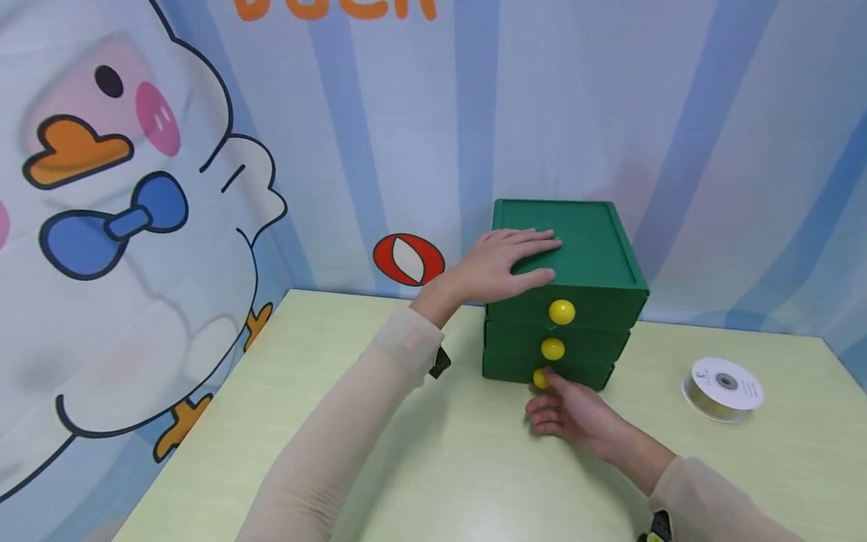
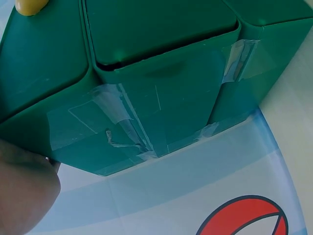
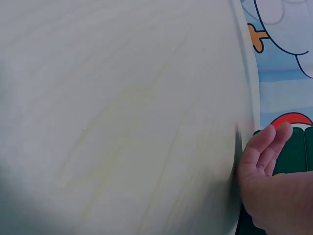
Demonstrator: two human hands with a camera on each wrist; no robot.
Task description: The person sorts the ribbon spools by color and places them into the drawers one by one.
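A green three-drawer box point(image 1: 576, 248) stands on the table against the backdrop, each drawer front bearing a round yellow knob. My left hand point(image 1: 504, 263) rests on the left part of its top with the fingers straight. Lower down, my right hand point(image 1: 576, 414) pinches the bottom yellow knob point(image 1: 540, 379) between thumb and index finger, the other fingers loosely curled beneath. The upper knob point(image 1: 561, 312) and middle knob point(image 1: 552, 348) are untouched. All three drawers look closed. Clear tape point(image 2: 115, 105) spans the seams on the box's side in the left wrist view.
To the right of the box lies a ribbon spool point(image 1: 726, 385) with a white face on the pale table point(image 1: 433, 482). Behind the table hangs a printed cloth backdrop point(image 1: 406, 113) with a cartoon bird and blue stripes.
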